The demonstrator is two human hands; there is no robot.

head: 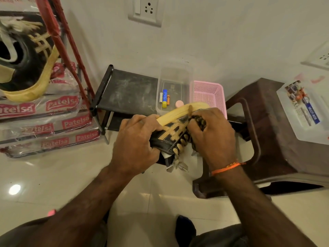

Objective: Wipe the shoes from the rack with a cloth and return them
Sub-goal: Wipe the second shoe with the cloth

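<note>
Head view: clear tub holds batteries; pink basket adjacent.

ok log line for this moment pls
step: wiping | left hand: grips shoe | right hand: presses cloth on shoe | mate: on rack? no

black-and-tan laced shoe held between both hands before low dark fabric rack, clear plastic box and pink mesh basket on it, brown plastic stool right.
</note>
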